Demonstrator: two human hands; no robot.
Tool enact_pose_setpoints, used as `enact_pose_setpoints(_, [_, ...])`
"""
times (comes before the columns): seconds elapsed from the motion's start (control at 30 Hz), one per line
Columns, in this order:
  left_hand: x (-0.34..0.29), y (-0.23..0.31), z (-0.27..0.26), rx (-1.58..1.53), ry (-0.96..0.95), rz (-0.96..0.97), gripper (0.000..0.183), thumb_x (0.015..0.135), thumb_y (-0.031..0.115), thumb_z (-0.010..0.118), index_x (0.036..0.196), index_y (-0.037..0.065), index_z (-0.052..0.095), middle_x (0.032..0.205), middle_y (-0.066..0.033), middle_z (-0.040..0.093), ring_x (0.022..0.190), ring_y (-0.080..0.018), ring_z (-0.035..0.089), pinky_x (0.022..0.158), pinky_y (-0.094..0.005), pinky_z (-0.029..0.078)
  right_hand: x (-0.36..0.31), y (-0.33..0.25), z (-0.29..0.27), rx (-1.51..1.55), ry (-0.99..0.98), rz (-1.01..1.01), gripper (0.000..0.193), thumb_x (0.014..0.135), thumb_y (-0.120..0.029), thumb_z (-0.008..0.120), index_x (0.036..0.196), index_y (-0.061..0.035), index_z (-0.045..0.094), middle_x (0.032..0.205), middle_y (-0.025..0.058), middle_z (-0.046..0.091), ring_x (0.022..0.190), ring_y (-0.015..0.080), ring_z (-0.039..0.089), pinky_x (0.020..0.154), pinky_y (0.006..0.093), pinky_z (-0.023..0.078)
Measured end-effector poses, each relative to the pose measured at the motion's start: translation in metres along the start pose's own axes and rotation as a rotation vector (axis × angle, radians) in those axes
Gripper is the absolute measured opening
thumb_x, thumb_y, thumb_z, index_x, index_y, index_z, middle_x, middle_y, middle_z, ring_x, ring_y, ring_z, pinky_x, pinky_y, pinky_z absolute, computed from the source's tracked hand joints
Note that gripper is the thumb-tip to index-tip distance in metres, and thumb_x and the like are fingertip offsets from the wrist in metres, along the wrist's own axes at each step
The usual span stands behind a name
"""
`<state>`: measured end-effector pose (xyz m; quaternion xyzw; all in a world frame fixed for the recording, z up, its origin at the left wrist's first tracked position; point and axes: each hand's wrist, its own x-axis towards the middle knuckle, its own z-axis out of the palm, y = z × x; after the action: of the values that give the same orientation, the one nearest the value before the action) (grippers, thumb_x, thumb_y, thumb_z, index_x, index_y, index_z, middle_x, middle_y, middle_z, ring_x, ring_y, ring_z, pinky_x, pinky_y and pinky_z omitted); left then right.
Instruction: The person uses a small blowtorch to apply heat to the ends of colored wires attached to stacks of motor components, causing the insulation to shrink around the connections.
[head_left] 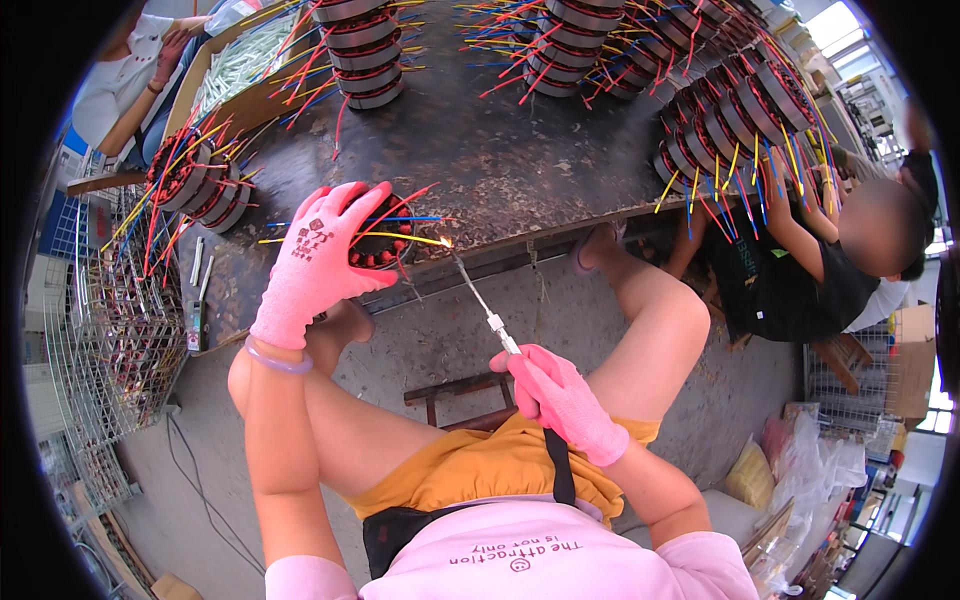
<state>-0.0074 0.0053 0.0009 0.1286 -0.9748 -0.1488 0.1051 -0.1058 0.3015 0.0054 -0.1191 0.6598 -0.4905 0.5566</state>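
Note:
My left hand [318, 255], in a pink glove, is closed round a motor stator [384, 240] at the table's near edge. Red windings show inside its ring, and blue, red and yellow leads stick out to the right. My right hand [565, 400], also gloved in pink, grips a thin metal torch [482, 302] with a silver collar, pointing up and left. A small bright orange glow [447, 242] shows where its tip meets the end of a yellow lead [415, 236]. The glove hides much of the stator, and my right fingers cover the torch's handle.
Stacked stators [365, 60] with loose leads stand along the back of the dark worn table [450, 150]; a leaning row [735, 115] lies right. Two more [205, 185] sit left, near a carton of white sleeves [245, 65]. Co-workers sit at the far left and right.

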Motion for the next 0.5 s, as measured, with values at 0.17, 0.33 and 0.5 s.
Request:
enact_pose_setpoints(0.17, [0.0006,0.0047,-0.002,0.015,-0.013,-0.018,0.088,0.058,0.025,0.085,0.139,0.011,0.052,0.135,-0.0169,0.052,0.125,-0.0401,0.048,0.11,-0.0462,0.038,-0.0001,0.0048,-0.0019,0.022,0.009,-0.015,0.034,0.101,-0.031,0.052,0.114,-0.0014,0.061,0.059,-0.0051,0.043,0.052,0.0026,0.032,0.047,0.0208,0.024])
enact_pose_setpoints(0.33, [-0.0002,0.0012,0.0017,0.031,0.005,-0.008,0.088,0.058,0.025,0.085,0.139,0.011,0.052,0.135,-0.0173,0.052,0.125,-0.0402,0.048,0.109,-0.0461,0.038,0.0002,0.0058,-0.002,0.017,0.013,-0.009,0.033,0.101,-0.031,0.051,0.114,-0.002,0.062,0.059,-0.0053,0.042,0.053,0.0029,0.032,0.048,0.0211,0.025])
enact_pose_setpoints(0.5, [0.0005,0.0034,0.0001,0.009,0.002,-0.014,0.089,0.057,0.023,0.084,0.139,0.01,0.052,0.134,-0.0177,0.053,0.124,-0.0394,0.049,0.108,-0.0455,0.039,-0.0005,-0.0025,-0.0004,-0.015,0.008,0.004,0.034,0.1,-0.032,0.051,0.114,-0.0028,0.062,0.06,-0.0057,0.043,0.053,0.0027,0.033,0.049,0.0204,0.025])
